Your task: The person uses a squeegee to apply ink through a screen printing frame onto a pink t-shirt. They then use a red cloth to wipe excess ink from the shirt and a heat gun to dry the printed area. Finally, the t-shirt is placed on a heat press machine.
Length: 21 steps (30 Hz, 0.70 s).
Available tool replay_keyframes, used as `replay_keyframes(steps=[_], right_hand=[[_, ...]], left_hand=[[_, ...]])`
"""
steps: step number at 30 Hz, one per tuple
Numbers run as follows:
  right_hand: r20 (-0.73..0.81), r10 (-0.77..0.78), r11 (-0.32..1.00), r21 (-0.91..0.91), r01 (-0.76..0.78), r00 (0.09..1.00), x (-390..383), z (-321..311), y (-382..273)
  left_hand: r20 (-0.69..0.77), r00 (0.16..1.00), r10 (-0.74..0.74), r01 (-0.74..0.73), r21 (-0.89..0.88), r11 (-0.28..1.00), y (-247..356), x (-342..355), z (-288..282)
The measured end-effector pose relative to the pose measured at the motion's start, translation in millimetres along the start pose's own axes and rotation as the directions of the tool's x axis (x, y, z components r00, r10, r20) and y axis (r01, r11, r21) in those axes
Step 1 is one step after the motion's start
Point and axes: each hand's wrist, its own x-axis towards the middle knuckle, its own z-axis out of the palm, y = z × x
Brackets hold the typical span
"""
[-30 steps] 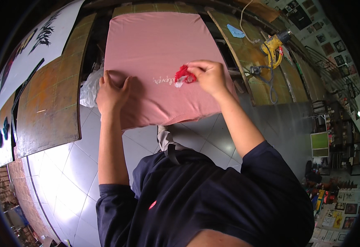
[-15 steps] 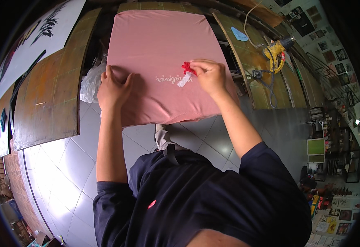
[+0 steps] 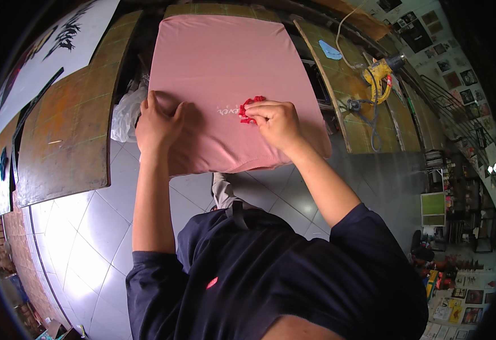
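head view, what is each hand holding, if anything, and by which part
The right hand holds bunched red cloth by its right side; the left hand, spread on the pink fabric, grips nothing visible.

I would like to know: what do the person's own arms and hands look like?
The left hand and right hand wear no gloves; no watch or bracelet shows. The left sleeve and right sleeve are loose, dark navy and end near the elbows; the T-shirt bears a small red patch.

Left grip [image 3: 158, 127] lies spread, palm-down; right grip [image 3: 277, 123] pinches, its forearm [image 3: 328, 182] slanting inward.
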Motion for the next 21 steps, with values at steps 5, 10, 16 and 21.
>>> replay_keyframes(steps=[5,10,16,21], right_hand=[[0.052,-0.036,0.998,-0.055,0.039,0.998,-5,9,8],[-0.060,-0.070,0.993,0.096,0.076,0.996,31,-1,-16],[0.052,-0.106,0.994,-0.013,0.107,0.993,20,41,-3],[0.001,-0.160,0.987,0.008,0.160,0.987,24,49,-13]], left_hand=[[-0.017,0.999,0.031,-0.031,0.007,0.999,-3,2,5],[0.005,1.000,0.003,-0.003,-0.025,1.000,-3,0,-1],[0.003,1.000,0.016,-0.016,-0.023,1.000,0,1,2],[-0.012,1.000,0.004,-0.004,-0.011,1.000,-2,-1,1]])
